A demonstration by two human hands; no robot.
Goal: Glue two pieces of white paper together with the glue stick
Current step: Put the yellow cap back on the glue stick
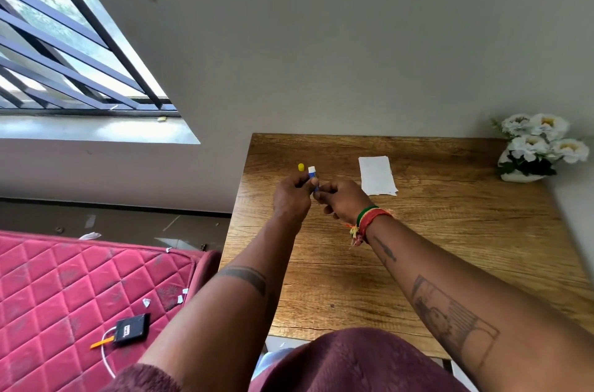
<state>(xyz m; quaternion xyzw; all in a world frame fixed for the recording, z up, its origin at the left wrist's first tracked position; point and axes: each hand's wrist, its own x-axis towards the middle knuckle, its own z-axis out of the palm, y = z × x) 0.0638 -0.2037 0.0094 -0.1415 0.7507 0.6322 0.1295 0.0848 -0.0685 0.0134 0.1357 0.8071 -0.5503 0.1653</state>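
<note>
You see bright daylight entering through the window (64,38) at the left. The sill (96,129) glares. Wide-angle distortion bends the edges; detail is slightly soft.

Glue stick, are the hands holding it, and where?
Yes. The left hand grips the glue stick mid-barrel with the yellow cap; the right hand pinches its lower end.

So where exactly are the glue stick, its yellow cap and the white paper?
glue stick (312,174): head view, on the tube's white upper end, above the fingers.
yellow cap (301,167): head view, on the cap's rounded top, above the left hand.
white paper (377,174): head view, on the sheet's middle, flat on the table.
</note>
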